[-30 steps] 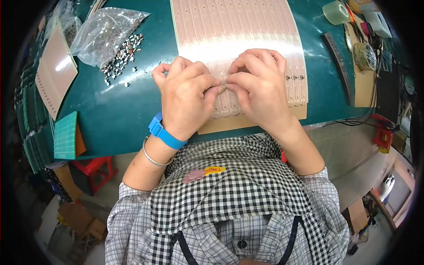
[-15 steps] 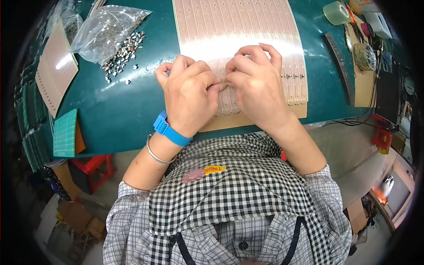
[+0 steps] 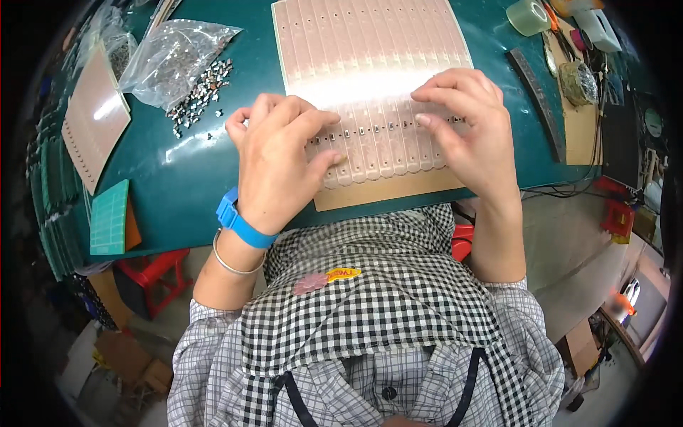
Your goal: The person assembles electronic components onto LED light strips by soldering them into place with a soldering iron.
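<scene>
A pale pink panel of narrow circuit strips (image 3: 370,57) lies on a brown backing board (image 3: 384,193) on the green table (image 3: 185,178). A row of small dark components (image 3: 384,127) runs across the panel's near part. My left hand (image 3: 281,160), with a blue wristband, rests its fingertips on the panel's left end by that row. My right hand (image 3: 466,128) lies flat-fingered on the right end of the row. Neither hand visibly holds anything; whatever lies under the palms is hidden.
A clear plastic bag (image 3: 171,57) and a spill of small loose components (image 3: 199,89) lie at the back left. Another pale board (image 3: 92,121) and a green gridded pad (image 3: 110,217) sit at the left edge. A tape roll (image 3: 528,16), a dark strip (image 3: 537,99) and a round dish (image 3: 576,78) stand to the right.
My hands were pressed close together over the middle of the row. They have now drawn apart, left hand to the left and right hand to the right, uncovering the components between them.
</scene>
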Motion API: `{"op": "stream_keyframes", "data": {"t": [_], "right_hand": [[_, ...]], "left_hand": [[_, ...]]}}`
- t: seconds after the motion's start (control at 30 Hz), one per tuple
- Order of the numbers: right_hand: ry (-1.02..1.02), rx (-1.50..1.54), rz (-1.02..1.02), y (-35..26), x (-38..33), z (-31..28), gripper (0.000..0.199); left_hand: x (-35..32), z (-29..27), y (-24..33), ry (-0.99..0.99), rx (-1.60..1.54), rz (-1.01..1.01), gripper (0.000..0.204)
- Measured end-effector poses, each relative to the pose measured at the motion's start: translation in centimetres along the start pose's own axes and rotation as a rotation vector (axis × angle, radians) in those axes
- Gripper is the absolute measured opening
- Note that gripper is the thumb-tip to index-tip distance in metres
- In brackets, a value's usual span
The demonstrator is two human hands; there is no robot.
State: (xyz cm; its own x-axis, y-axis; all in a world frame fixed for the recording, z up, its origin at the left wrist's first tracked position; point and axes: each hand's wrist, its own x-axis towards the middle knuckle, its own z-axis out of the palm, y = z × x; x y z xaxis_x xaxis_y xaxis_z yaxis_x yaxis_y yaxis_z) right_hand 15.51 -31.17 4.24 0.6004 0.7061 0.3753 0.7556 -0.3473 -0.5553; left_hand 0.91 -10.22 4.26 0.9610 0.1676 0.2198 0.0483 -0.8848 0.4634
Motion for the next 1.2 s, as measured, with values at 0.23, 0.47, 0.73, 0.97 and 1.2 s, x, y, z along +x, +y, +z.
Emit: {"op": "stream_keyframes", "data": {"t": [0.23,0.47,0.73,0.97,1.2], "right_hand": [[-0.031,0.048,-0.042,-0.8,-1.0,2.3,0.019],[-0.038,0.023,-0.087,-1.5,-0.4,4.9,0.018],[0.003,0.018,-0.086,-1.4,-0.3,5.8,0.010],[-0.011,-0.029,-0.047,-1.7,-0.1,6.0,0.007],[-0.014,-0.054,-0.029,-1.8,-0.3,5.8,0.009]], "left_hand": [[-0.5,0.7,-0.4,-0.008,-0.014,-0.043,0.033],[-0.3,2.1,-0.5,0.061,-0.035,-0.042,0.028],[0.1,3.8,-0.5,0.150,-0.060,0.032,0.013],[0.1,4.2,-0.6,0.155,-0.062,0.013,0.008],[0.1,4.3,-0.4,0.151,-0.072,-0.004,0.008]]}}
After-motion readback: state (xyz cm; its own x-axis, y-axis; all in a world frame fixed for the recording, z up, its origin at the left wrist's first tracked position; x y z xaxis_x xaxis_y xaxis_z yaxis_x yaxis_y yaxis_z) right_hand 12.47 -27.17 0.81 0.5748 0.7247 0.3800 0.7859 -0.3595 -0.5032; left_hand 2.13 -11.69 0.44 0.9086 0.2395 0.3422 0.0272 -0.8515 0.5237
